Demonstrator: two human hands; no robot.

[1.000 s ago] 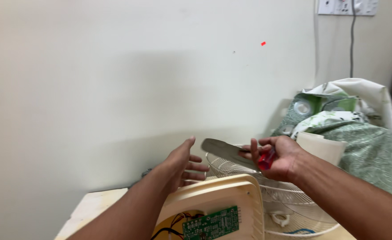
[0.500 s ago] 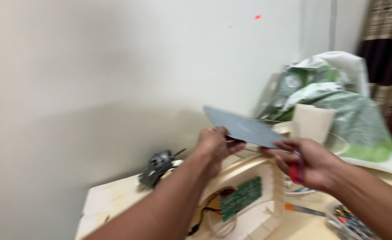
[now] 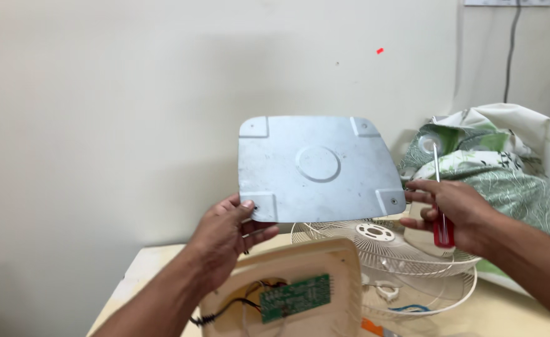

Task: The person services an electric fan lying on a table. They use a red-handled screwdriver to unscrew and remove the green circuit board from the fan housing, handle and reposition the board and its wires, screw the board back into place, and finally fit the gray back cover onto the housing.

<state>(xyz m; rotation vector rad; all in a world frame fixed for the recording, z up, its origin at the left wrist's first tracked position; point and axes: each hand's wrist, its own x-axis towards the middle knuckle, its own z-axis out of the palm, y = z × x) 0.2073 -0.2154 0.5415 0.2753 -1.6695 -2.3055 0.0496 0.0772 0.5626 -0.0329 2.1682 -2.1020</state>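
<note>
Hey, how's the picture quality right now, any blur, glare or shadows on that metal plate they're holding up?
Head view: sharp, with no motion blur; the metal plate shows a soft, even sheen and no hard glare; the left hand and right hand are evenly lit; a faint, diffuse shadow falls on the wall around the plate.

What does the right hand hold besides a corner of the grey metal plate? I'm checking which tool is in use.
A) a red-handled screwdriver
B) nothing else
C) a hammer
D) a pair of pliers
A: the right hand grips a red-handled screwdriver, shaft pointing up, while touching the metal plate.
</note>
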